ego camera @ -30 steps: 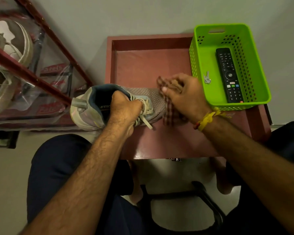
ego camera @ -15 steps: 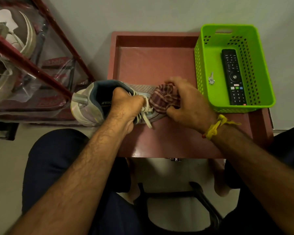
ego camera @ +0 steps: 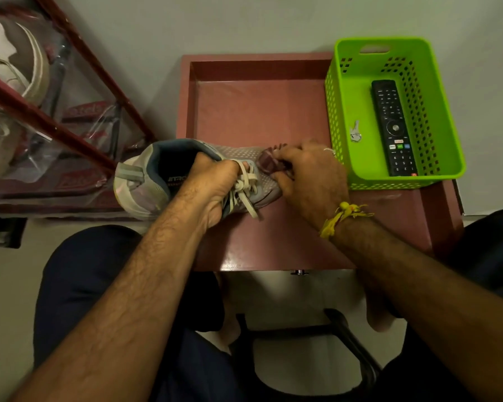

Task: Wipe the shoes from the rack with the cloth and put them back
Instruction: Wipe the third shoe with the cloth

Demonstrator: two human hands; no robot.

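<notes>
A grey sneaker (ego camera: 148,181) with white laces lies on the reddish table (ego camera: 259,111), heel to the left and toe to the right. My left hand (ego camera: 215,184) grips it at the tongue and laces. My right hand (ego camera: 308,175) holds a bunched red checked cloth (ego camera: 269,162) against the toe, which it mostly hides. The shoe rack (ego camera: 41,120), with a red metal frame, stands at the left and holds more shoes (ego camera: 15,71) behind clear plastic.
A green perforated basket (ego camera: 436,158) sits at the table's right, holding a black remote (ego camera: 392,126) and a key (ego camera: 355,132). My knees flank a dark stool frame (ego camera: 340,329) below the table's near edge.
My right hand has bunched the cloth and drawn it from the toe tip back along the top of the shoe toward the laces. The left hand keeps its hold.
</notes>
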